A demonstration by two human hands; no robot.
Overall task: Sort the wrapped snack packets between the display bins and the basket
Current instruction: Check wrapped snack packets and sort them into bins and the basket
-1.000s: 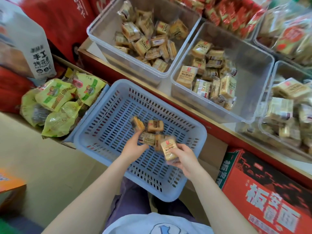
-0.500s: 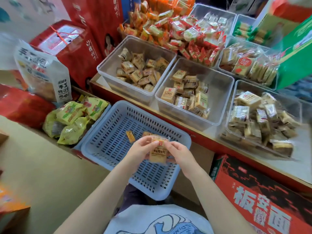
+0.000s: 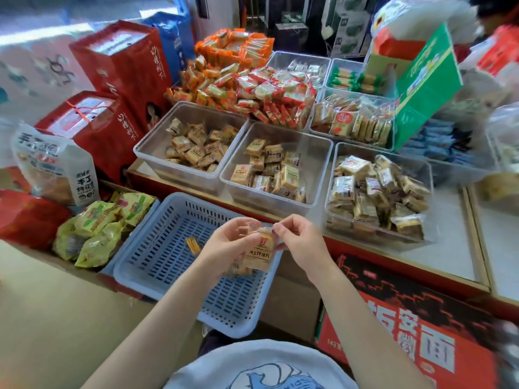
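Shop display, crowded: table [image 3: 438, 262] carries clear bins in rows; red cartons stand at left and below right; green packs [image 3: 95, 228] lie beside the basket [image 3: 157, 256], which sits low in front of the table edge.

Step in hand, judged: packets lifted out of the basket and being checked or separated before going to a bin; sort not far along, since one small packet [image 3: 192, 245] lies on the basket floor and the bins are only part filled.

Left hand [image 3: 227, 245]: fingers curled round a small stack of packets, thumb on top; the front packet [image 3: 257, 255] faces the camera, label readable, held above the basket's right half. How many packets sit behind it cannot be told.

Right hand [image 3: 300, 242]: fingers drawn in, thumb and forefinger pinching the top corner of the front packet's wrapper; remaining fingers loosely curled, holding nothing else.

Next move, judged: match the label to a bin; the middle bin [image 3: 317, 164] holds packets with the same tan label, so it looks the likely target; left bin [image 3: 151, 147] and right bin [image 3: 415, 169] hold different wrappers. Needs a reach forward and up over the table edge, then a release low inside the bin; risk is the stack slipping while one packet is peeled off.
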